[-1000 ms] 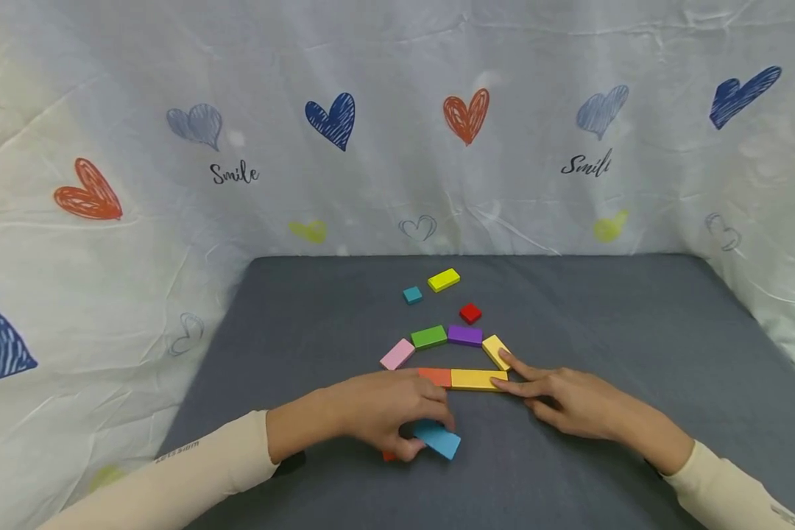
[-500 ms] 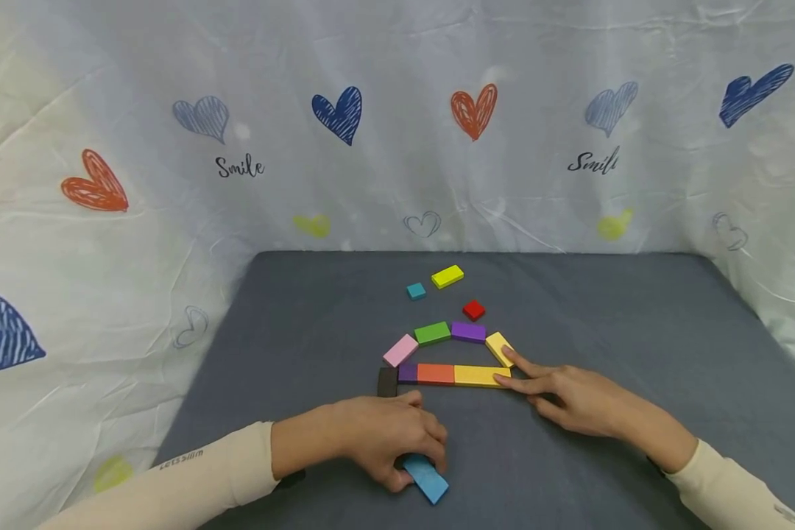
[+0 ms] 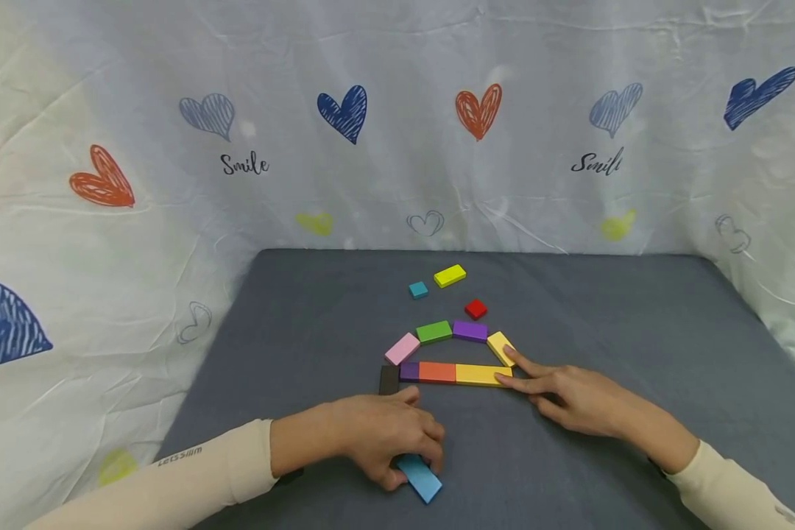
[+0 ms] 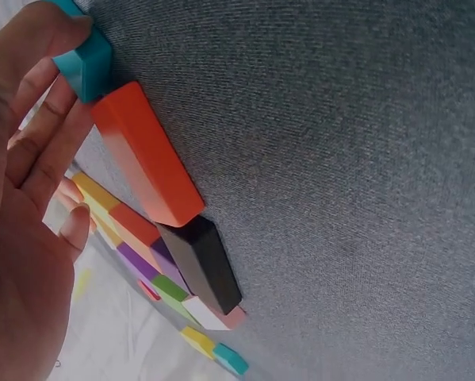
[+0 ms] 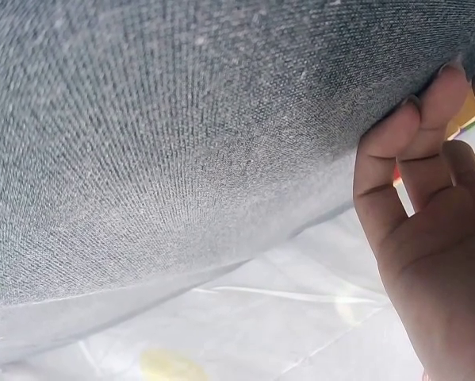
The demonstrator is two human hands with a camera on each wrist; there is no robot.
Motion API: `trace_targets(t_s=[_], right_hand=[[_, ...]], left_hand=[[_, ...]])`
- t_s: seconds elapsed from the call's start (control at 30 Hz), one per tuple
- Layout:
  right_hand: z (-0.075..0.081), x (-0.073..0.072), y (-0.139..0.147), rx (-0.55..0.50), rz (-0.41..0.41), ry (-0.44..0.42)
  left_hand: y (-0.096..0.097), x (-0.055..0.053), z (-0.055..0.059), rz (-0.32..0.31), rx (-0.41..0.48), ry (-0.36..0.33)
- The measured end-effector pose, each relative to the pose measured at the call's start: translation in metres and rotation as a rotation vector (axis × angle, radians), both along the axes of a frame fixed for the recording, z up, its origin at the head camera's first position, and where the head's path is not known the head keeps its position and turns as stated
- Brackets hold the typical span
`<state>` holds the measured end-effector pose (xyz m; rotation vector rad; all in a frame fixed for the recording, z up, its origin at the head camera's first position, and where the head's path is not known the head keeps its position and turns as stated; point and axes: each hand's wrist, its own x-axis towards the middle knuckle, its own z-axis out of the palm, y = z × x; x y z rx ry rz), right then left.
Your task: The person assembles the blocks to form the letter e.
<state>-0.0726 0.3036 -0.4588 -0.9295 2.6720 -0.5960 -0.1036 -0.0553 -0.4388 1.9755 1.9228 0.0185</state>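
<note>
The blue block is slanting near the bottom of the head view, in the grasp of the left hand, whose thumb and fingers are pinching it. Gray cloth is spreading out to its right, while on its held side an orange block is lying end to end with a black block. The black block is bordering the left end of a row made of a purple block, a coral block and a long yellow block. Beyond the row, pink, green, violet and cream blocks are forming an arch. The cloth's far edge is running along the curtain; its near edge is falling outside the head view. The left hand is hiding the orange block there, and whether blue and orange are touching is hard to tell. The right wrist view is cutting off the blocks behind the fingers. The left hand is arching, back upward; the right hand is holding two fingers apart, resting one on the cream block, the other on the long yellow block.
</note>
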Motion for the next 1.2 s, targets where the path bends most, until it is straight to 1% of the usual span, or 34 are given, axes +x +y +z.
trace_targets(t_s=[0.17,0.5,0.73,1.2], right_hand=[[-0.0005,0.0000,0.0006,0.008,-0.008,-0.005],[-0.0011,0.0005,0.0004,0.004,-0.009,-0.016],[-0.0012,0.0003,0.0008,-0.011,0.003,0.008],[-0.0011,0.0008,0.0008,-0.010,0.006,0.021]], left_hand=[[-0.0008,-0.0005,0.0013,0.016,-0.021,-0.008],[-0.0025,0.0005,0.0007,0.025,-0.014,0.011],[-0.0042,0.0004,0.0003,0.038,-0.001,0.013],[-0.0070,0.0009,0.0015,0.060,-0.007,0.001]])
